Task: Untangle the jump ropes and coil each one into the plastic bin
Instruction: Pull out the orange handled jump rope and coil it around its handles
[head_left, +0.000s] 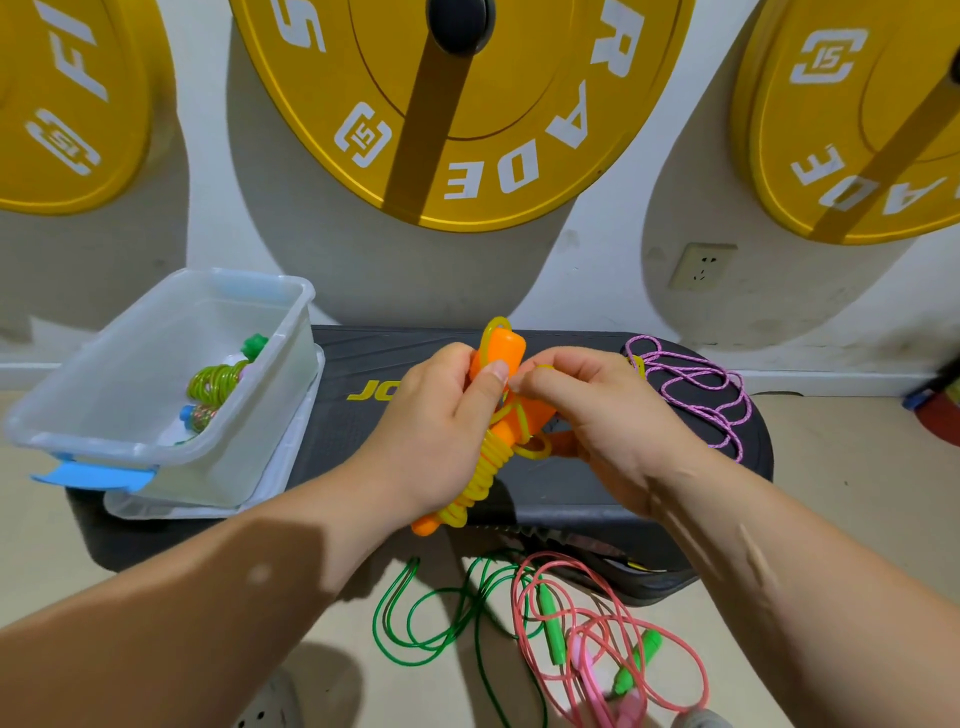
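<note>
My left hand (441, 415) grips a yellow jump rope with orange handles (480, 470), its cord wound in coils around the handles. My right hand (582, 410) pinches the yellow cord's loose end beside the upper orange handle. The clear plastic bin (124, 447) stands at the left on the black step platform (571, 488) and holds a coiled green rope (215, 382). A purple braided rope (696, 389) lies loose on the platform's right end. On the floor in front, a green rope (431, 613) and a pink rope (597, 654) lie tangled together.
Three yellow weight plates (467, 104) hang on the white wall behind. A wall socket (701, 265) sits low on the right. The bin rests on its lid (280, 467). A shoe tip (265, 706) shows at the bottom edge.
</note>
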